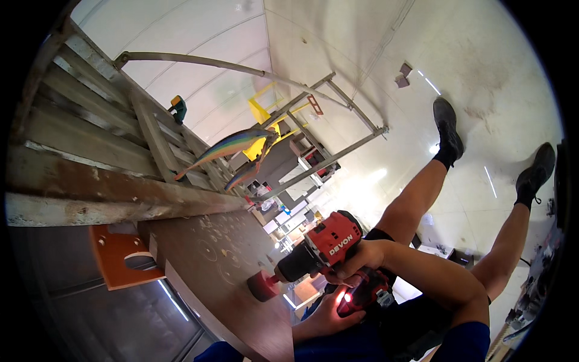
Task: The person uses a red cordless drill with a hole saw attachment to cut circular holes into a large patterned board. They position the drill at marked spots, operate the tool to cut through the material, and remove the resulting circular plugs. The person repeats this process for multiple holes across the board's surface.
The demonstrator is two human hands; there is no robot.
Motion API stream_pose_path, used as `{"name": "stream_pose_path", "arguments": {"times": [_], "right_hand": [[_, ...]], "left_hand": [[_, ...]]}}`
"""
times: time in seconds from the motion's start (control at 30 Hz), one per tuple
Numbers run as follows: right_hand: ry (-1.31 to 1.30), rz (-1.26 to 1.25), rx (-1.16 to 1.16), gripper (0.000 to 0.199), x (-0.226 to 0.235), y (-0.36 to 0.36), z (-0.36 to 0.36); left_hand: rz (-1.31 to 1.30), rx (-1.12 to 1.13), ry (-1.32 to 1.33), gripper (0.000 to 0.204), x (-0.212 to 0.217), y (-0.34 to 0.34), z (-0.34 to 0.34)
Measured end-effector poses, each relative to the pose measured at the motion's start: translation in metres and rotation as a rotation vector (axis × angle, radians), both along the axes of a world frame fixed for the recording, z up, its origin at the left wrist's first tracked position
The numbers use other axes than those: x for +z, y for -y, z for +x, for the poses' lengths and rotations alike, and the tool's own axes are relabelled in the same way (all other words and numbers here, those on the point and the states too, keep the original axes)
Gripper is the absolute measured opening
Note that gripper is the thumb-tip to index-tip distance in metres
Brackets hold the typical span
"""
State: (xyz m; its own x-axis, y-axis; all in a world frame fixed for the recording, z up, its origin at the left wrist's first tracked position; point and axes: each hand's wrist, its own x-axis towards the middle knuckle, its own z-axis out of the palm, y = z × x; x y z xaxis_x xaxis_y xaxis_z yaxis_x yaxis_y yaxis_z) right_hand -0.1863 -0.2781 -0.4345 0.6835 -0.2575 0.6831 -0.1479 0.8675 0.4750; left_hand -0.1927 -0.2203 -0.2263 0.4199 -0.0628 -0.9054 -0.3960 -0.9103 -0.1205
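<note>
A red and black cordless drill (332, 241) points at a brown board (187, 241), fitted with a red hole saw (263, 285). The cup's front end appears to touch the board's face, close to its lower end. Wrapped round the drill's handle, my right hand (367, 256) is closed. Below it, my left hand (333, 315) is closed about the drill's lower end, by the battery. A bright light glows there, between the hands. Several ring-shaped marks show on the board's face. Whether the saw has cut in cannot be told.
A rusty metal frame with slats (90, 187) lies along the left. An orange board with a round hole (123, 262) is beneath it. Striped fish-shaped pieces (232, 146) and a green-yellow clamp (177, 110) are further up. Bare legs in black shoes (447, 123) extend at right.
</note>
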Motion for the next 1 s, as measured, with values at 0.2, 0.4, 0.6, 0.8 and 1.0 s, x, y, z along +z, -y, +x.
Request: {"name": "stream_pose_path", "arguments": {"times": [0.2, 0.4, 0.6, 0.8, 1.0], "right_hand": [[0.023, 0.020, 0.038, 0.044, -0.001, -0.005, -0.002], [0.025, -0.006, 0.055, 0.045, -0.002, -0.003, -0.001], [0.041, -0.022, 0.083, 0.047, -0.002, 0.001, -0.002], [0.011, -0.053, 0.082, 0.045, -0.002, 0.006, -0.002], [0.030, -0.072, 0.074, 0.051, -0.004, 0.003, 0.000]], "left_hand": [[0.076, -0.035, -0.046, 0.076, 0.001, 0.003, -0.001], [0.095, -0.051, -0.028, 0.074, 0.002, -0.001, 0.000], [0.131, -0.244, -0.001, 0.075, 0.003, -0.002, 0.003], [0.104, -0.151, 0.016, 0.078, 0.000, 0.008, -0.001], [0.062, -0.266, 0.006, 0.080, -0.001, 0.004, 0.002]]}}
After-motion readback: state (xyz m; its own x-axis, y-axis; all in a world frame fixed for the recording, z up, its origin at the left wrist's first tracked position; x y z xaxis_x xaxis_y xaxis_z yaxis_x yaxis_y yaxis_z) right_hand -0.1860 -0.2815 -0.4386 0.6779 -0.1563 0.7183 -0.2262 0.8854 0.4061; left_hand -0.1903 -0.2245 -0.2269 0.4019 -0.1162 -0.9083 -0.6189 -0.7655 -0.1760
